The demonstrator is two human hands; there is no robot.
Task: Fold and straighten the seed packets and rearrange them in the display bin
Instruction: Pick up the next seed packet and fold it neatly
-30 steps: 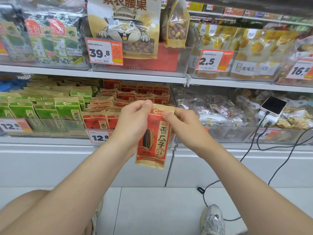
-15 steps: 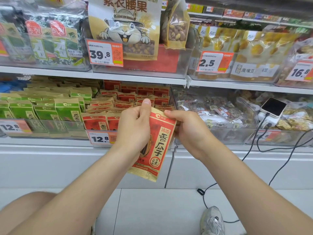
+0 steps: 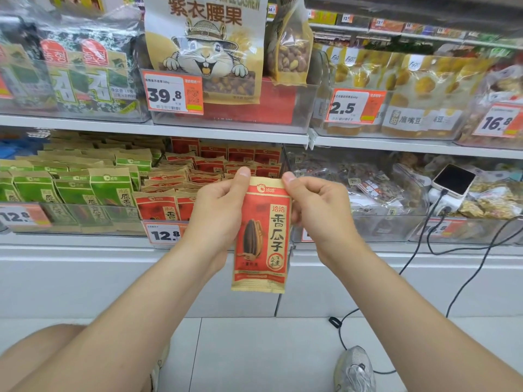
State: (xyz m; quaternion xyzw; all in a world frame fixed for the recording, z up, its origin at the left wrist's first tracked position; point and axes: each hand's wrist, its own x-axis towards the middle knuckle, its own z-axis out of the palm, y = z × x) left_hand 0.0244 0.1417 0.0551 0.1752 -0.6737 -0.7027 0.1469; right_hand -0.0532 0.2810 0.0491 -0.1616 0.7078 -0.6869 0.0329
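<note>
A red and tan sunflower seed packet [image 3: 261, 239] hangs upright in front of the lower shelf. My left hand [image 3: 218, 213] grips its upper left edge, thumb on the front. My right hand [image 3: 314, 210] pinches its top right corner. Behind my hands is the clear display bin [image 3: 169, 222] with several red seed packets [image 3: 181, 190], some standing at the front, others lying piled behind. The bin's right part is hidden by my hands.
Green seed packets [image 3: 76, 190] fill the bin to the left. A clear bin of mixed snacks [image 3: 368, 193] sits to the right, with a phone [image 3: 452, 179] and black cable [image 3: 418, 250] hanging to the floor. Above is a shelf edge [image 3: 198, 134] with price tags. My shoe [image 3: 353, 369] is below.
The packet was tilted with its top folded between my hands; now it hangs straight and upright with its top flat. My right thumb has moved onto the top right corner.
</note>
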